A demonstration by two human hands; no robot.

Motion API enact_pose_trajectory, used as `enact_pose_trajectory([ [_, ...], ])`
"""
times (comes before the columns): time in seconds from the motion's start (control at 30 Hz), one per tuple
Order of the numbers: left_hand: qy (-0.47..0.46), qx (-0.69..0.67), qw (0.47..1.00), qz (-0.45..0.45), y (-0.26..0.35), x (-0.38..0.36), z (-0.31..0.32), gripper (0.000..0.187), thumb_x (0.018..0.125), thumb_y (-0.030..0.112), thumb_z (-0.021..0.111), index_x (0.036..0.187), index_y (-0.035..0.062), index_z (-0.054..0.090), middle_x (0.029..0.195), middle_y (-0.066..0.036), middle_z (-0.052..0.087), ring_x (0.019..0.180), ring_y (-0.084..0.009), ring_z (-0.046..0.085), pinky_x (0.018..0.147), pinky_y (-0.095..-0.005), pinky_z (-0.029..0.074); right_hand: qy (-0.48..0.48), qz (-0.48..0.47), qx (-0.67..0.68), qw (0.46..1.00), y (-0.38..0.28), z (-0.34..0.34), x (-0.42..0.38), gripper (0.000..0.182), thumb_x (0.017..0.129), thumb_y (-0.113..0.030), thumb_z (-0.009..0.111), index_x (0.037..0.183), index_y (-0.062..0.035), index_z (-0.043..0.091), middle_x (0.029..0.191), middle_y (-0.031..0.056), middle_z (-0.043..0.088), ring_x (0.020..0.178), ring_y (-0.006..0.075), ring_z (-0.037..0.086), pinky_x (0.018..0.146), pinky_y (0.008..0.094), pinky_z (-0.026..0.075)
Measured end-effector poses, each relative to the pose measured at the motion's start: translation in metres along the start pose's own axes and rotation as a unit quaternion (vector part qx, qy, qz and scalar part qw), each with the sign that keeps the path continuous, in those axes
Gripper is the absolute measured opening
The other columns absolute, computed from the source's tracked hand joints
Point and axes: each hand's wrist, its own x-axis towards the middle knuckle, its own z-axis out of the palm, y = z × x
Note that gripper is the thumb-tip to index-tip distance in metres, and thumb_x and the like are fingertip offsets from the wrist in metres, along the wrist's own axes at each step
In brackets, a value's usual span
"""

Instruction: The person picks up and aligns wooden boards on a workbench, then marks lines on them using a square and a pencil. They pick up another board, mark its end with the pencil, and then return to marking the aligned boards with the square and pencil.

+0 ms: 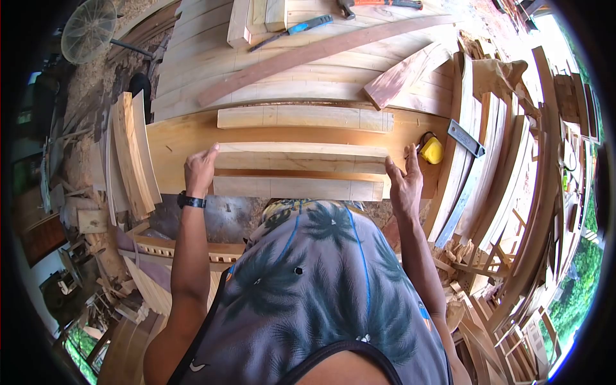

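Three pale wooden pieces lie roughly parallel on a wide plank in front of me: a back piece (305, 119), a middle piece (301, 158) and a front piece (298, 188). My left hand (201, 170), with a dark wristband, is closed at the left end of the middle piece, its fingertips on the upper corner. At the opposite end is my right hand (405, 183). Its thumb touches the end of that piece, while the other fingers stretch forward, apart from the thumb. Pencil lines mark the wood. A yellow tape measure (431, 151) sits just right of my right hand.
Beyond the plank, slatted boards (186, 61) carry a long curved strip (321, 58), a short block (407, 74), a blue-handled tool (309, 25) and a hammer (346, 8). A square (466, 137) rests on stacked timber at right. Curved pieces (133, 154) stand left.
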Motion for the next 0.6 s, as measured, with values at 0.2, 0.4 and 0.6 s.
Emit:
enact_pose_trajectory([
  [0.2,-0.001,0.009,1.0,-0.008,0.007,-0.003,-0.001,0.05,0.095,0.046,0.066,0.103,-0.0026,0.076,0.091,-0.025,0.074,0.087,-0.0336,0.072,0.082,-0.0402,0.052,-0.004,0.004,0.004,1.0,0.0,0.0,0.001,0.085,0.095,-0.03,0.072,0.155,0.0111,0.028,0.16,0.0325,0.034,0.152,0.036,0.031,0.123,0.0402,0.027],
  [0.4,0.006,0.022,1.0,-0.003,0.008,-0.003,0.001,0.049,0.094,0.045,0.068,0.099,-0.0026,0.076,0.087,-0.025,0.072,0.084,-0.034,0.071,0.079,-0.0406,0.052,-0.007,0.004,-0.017,1.0,-0.001,-0.002,-0.001,0.085,0.095,-0.032,0.072,0.155,0.01,0.03,0.159,0.0326,0.036,0.152,0.0368,0.031,0.123,0.0408,0.027],
  [0.6,0.013,0.004,1.0,0.0,0.011,-0.005,0.003,0.049,0.094,0.046,0.068,0.098,-0.0031,0.074,0.084,-0.027,0.069,0.079,-0.0375,0.069,0.076,-0.042,0.052,-0.003,-0.006,-0.015,1.0,0.004,-0.002,-0.001,0.085,0.095,-0.03,0.072,0.157,0.0081,0.027,0.158,0.0308,0.038,0.139,0.0374,0.047,0.112,0.0399,0.04],
])
